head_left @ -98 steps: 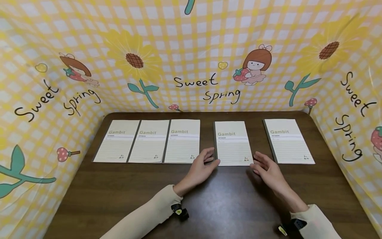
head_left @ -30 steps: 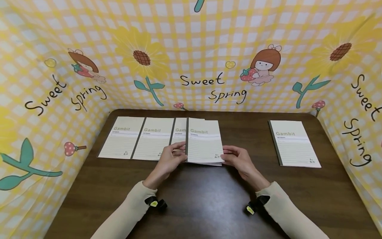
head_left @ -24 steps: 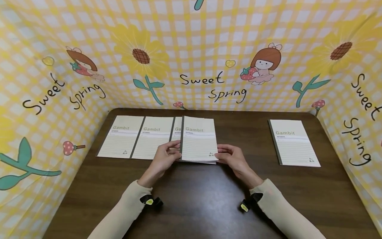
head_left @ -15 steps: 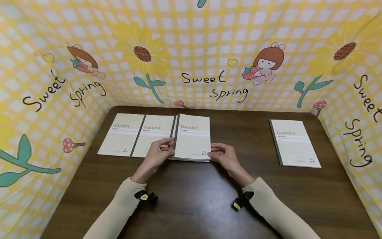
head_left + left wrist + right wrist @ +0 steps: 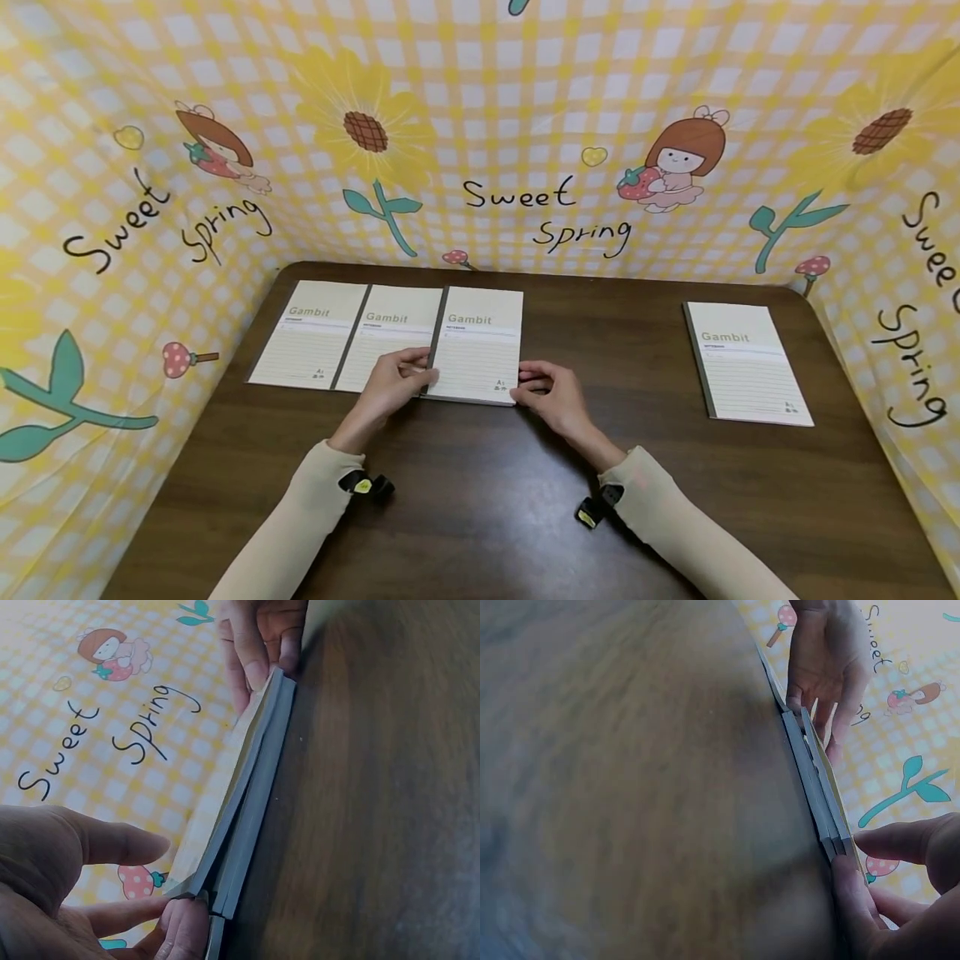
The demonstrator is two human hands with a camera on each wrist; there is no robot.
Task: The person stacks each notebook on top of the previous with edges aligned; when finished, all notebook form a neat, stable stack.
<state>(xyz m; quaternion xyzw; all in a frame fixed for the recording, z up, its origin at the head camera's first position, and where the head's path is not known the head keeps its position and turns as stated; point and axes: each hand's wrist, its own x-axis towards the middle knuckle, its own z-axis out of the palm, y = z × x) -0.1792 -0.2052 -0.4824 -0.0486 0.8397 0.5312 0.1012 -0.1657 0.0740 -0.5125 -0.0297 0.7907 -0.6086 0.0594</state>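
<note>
Notebook (image 5: pixel 480 343), pale-covered and dark-spined, sat between the two hands in the head view; the left hand (image 5: pixel 390 385) gripped its spine edge and the right hand (image 5: pixel 557 400) its near right corner. Partly behind the left hand lay a second notebook (image 5: pixel 397 317), and left of that an end notebook (image 5: pixel 303 333). Well to the right of the right hand lay a separate notebook (image 5: pixel 746 362). A dark wooden table (image 5: pixel 465 500) spread beneath the hands, with a checked cloth (image 5: pixel 517 108) rising beyond them.

From the left wrist, the gripped notebook stood slightly tilted over a lower notebook (image 5: pixel 255 796), the gap between them wider toward the left hand; the right hand touched the far end.

From the right wrist, the right-hand digits met the edges at the near corner, with the left hand at the opposite end.
</note>
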